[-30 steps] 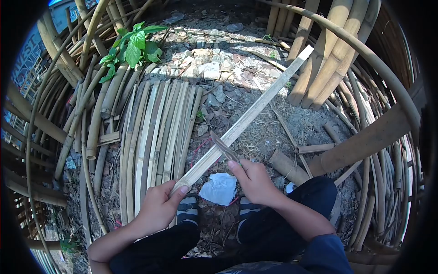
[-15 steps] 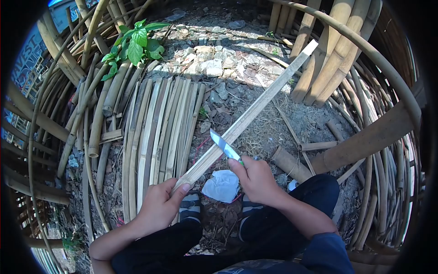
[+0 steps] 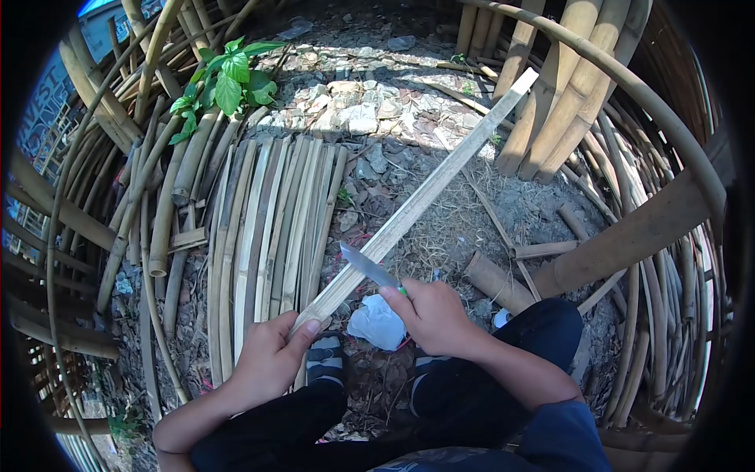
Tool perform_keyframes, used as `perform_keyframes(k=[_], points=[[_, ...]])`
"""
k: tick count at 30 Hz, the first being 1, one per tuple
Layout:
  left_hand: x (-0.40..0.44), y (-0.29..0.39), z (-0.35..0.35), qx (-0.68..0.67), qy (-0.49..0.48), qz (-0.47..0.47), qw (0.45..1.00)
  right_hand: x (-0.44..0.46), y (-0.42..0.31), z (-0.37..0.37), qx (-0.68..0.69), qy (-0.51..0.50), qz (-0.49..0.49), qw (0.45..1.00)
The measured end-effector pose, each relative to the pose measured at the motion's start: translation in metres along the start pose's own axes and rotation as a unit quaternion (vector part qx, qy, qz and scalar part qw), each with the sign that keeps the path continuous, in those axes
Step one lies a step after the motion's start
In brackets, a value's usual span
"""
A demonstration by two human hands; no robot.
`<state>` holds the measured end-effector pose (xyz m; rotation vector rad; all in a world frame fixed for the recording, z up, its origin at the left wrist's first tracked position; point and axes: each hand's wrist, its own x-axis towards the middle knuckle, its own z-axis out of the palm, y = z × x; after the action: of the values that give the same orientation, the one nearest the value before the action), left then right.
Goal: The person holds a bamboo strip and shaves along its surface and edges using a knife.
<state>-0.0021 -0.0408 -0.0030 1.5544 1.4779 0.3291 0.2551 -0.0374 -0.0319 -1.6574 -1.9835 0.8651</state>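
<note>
My left hand (image 3: 271,354) is closed around the near end of a split bamboo strip (image 3: 429,193), its thumb on top. The strip slants up and away to the right, its pale far end in the air. In my right hand (image 3: 436,315) is a knife (image 3: 370,265) with a bit of green showing at the handle; the fingers hide most of the grip. The knife's blade lies across the strip a little beyond my left hand, tip pointing up and left. Below the blade, a crumpled white plastic bag (image 3: 378,322) rests on the ground between my feet.
A row of split bamboo strips (image 3: 263,212) lies on the left. Thick bamboo poles (image 3: 578,94) stand at the back right, and a bamboo offcut (image 3: 501,283) lies near my right knee. A leafy green plant (image 3: 230,82) grows at upper left. Rubble (image 3: 354,110) covers the ground ahead.
The knife has slid along the strip toward my left hand, its blade shifting left and down. The strip's far end has moved slightly left. Both hands keep their grip.
</note>
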Motion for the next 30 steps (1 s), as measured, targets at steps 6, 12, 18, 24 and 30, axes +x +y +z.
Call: perform_keyframes(k=[6,12,18,24,30], points=[[0.003,0.000,0.004,-0.005,-0.014,0.008,1.000,-0.013,-0.010,0.023,0.025,-0.066,-0.045,0.996],[0.001,0.008,0.004,0.018,-0.006,0.017,1.000,-0.011,-0.008,0.028,0.026,-0.059,-0.064,0.996],[0.000,0.005,0.004,0.028,0.006,0.008,1.000,-0.006,-0.001,0.021,0.026,-0.027,-0.049,0.998],[-0.001,0.004,0.002,0.006,-0.008,-0.009,1.000,-0.001,0.012,0.012,0.013,0.043,-0.021,0.999],[0.003,-0.006,0.004,-0.012,-0.014,-0.008,1.000,-0.009,0.014,0.014,-0.008,0.120,-0.090,0.989]])
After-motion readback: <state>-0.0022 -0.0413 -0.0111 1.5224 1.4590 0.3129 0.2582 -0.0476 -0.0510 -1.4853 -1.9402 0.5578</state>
